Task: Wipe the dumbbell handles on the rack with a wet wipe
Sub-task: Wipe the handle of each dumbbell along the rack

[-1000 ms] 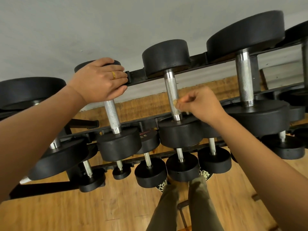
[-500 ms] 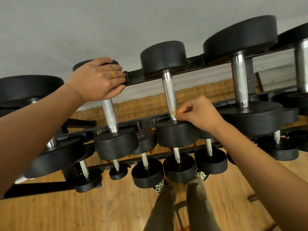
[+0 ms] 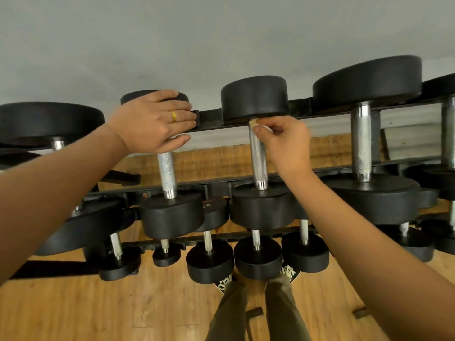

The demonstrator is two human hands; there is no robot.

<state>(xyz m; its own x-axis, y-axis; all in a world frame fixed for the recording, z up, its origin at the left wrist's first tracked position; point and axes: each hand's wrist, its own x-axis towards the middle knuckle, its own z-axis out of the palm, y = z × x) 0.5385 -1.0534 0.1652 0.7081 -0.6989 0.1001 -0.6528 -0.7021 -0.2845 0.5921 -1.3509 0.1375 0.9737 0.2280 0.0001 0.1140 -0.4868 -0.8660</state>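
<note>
Grip narrow, the right hand (image 3: pixel 288 146) pinches the wet wipe (image 3: pixel 252 123) against the dumbbell handle (image 3: pixel 258 161). The left hand (image 3: pixel 152 124) clasps the neighbouring dumbbell head (image 3: pixel 182 97).

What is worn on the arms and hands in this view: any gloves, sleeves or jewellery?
The left forearm and right forearm are bare to the frame edge: no sleeves show, and there is no watch or band at either wrist. Neither the left hand nor the right hand is gloved. The only item worn is a plain gold ring on the left hand.

Soft even daylight, sharp centre, strong wide-angle bowing, perhaps slight edge blur.
</note>
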